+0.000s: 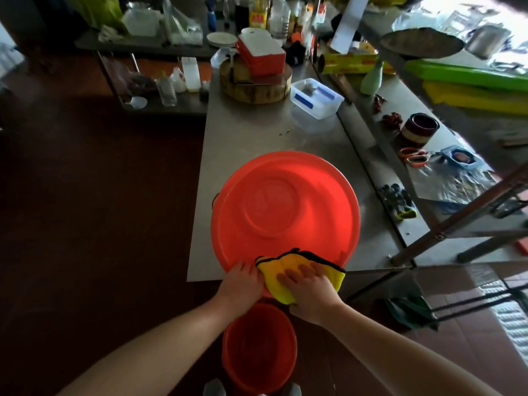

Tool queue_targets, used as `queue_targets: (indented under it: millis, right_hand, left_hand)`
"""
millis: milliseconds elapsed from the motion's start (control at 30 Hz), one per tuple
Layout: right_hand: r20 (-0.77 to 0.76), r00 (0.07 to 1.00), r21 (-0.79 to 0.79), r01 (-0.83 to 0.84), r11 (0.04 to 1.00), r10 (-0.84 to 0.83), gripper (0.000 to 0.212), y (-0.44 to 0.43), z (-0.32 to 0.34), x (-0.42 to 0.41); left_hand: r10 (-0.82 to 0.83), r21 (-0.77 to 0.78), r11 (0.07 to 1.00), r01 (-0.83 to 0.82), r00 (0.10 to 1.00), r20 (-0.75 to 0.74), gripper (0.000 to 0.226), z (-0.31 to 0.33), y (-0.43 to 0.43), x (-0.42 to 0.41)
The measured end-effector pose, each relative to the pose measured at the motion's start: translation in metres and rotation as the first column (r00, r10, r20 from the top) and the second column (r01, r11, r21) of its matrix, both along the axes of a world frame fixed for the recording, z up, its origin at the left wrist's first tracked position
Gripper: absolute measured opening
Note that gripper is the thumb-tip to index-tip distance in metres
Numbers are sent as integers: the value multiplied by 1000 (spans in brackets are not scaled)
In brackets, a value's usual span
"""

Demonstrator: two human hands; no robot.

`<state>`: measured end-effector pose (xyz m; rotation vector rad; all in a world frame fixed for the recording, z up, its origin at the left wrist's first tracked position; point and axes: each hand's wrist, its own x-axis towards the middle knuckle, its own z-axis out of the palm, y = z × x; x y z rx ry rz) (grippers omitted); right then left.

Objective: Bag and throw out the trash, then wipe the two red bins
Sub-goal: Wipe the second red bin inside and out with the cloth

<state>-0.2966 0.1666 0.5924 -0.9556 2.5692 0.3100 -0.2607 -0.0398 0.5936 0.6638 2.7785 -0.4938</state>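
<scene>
Upturned red bin (285, 207) on table (243, 132) | right hand (310, 291) flat, pressing yellow cloth (271, 268) on rim | left hand (243, 281) open beside

A: What occupies the near edge of the surface (257, 132)?
B: A red bin (285, 207), inverted.
A: And the hands?
B: The right hand (311, 292) presses a yellow cloth (271, 265) flat on its near rim; the left hand (243, 284) rests just beside. A second red bin (258, 350) stands upright on the floor (85, 224) below.

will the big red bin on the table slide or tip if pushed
Probably slides easily: the red bin is smooth plastic on a steel table. It looks light for its width, so the left hand steadying its rim helps. Its near edge overhangs the table, so pressing down there could tip it.
</scene>
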Motion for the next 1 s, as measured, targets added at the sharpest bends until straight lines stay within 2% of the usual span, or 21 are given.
queue_targets:
  millis: [67,200,267,333,467,567,633,733,867,1000]
  right_hand:
    - [21,1000,20,12,1000,-13,87,3,0,-2]
    - [20,1000,50,-5,999,4,94,11,4,-12]
    - [24,1000,43,-15,999,14,94,12,9,-19]
    - [61,998,15,-15,1000,14,92,12,13,-24]
    - [120,993,-56,4,998,3,81,7,15,-31]
    - [139,990,-29,38,999,-34,75,4,10,-34]
    - [154,987,-7,47,999,-45,79,6,4,-34]
    - [188,982,16,-13,1000,10,96,11,-7,-25]
    - [44,996,14,-76,997,75,91,2,-16,-16]
    - [-4,995,16,-102,995,102,88,-3,-12,-20]
  left_hand:
    - [-31,-23,999,31,1000,-1,25,-1,-4,-2]
    - [-135,-85,988,127,987,-91,28,10,-23,-16]
    - [-167,-126,980,157,983,-72,24,19,-31,-28]
    - [-143,-152,979,136,989,-33,30,21,-39,-39]
    - [-158,-153,978,143,983,-96,25,31,-45,-39]
    - [-202,-177,967,185,976,-86,28,17,-36,-25]
    - [-191,-171,969,178,979,-64,29,10,-34,-20]
    - [-200,-138,973,185,973,-111,24,16,-47,-23]
    - [-196,-141,974,176,971,-140,22,23,-59,-29]
    - [-96,-128,988,88,994,-60,48,7,-37,-25]
